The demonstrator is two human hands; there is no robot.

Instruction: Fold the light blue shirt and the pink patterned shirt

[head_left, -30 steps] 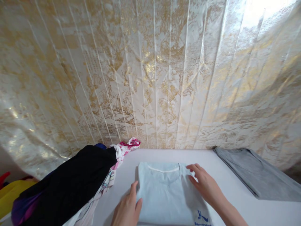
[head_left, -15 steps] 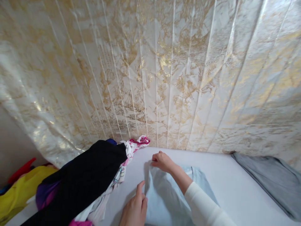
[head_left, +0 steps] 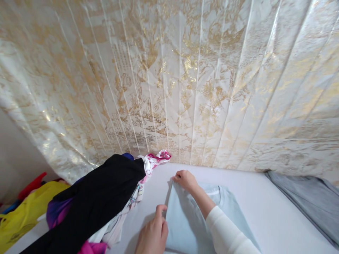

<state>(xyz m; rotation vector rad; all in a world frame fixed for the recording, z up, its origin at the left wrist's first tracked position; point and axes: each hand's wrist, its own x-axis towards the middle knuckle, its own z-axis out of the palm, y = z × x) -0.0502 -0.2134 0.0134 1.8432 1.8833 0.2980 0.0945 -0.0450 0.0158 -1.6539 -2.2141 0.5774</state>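
Observation:
A folded pale blue T-shirt [head_left: 185, 218] lies on the white table [head_left: 251, 208] in front of me. My right hand [head_left: 186, 179] reaches across it in a white sleeve and pinches the shirt's far left corner, fingers curled. At the near left edge of the shirt my left hand [head_left: 153, 234] grips the fabric between thumb and fingers.
To the left is a heap of clothes: a black garment [head_left: 97, 197], a white and pink printed one [head_left: 148, 167], purple and yellow pieces [head_left: 29, 208]. A grey garment [head_left: 307, 201] lies flat at the right. A white and gold curtain [head_left: 169, 81] hangs behind the table.
One second ago my right hand lay on the shirt's right side near the collar. It has crossed to the far left corner and closed on it. The view shifted slightly right.

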